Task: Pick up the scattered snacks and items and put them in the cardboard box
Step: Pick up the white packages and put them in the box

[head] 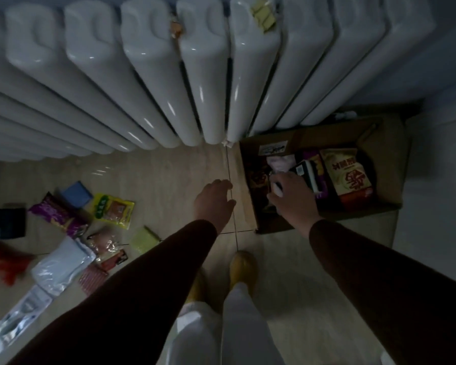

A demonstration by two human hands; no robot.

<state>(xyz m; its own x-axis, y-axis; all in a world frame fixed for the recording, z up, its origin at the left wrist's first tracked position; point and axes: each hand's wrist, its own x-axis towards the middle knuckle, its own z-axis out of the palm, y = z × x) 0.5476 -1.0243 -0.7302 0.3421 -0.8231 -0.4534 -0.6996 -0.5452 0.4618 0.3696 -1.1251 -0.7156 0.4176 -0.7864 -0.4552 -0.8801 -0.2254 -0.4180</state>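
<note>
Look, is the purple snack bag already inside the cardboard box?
No, the purple snack bag lies on the floor at the left, far from the cardboard box.

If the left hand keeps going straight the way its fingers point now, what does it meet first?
Probably the near left wall of the cardboard box. The left hand hangs empty over bare floor, fingers aimed up and right toward it. Depth is unclear, so it might pass above the rim.
</note>
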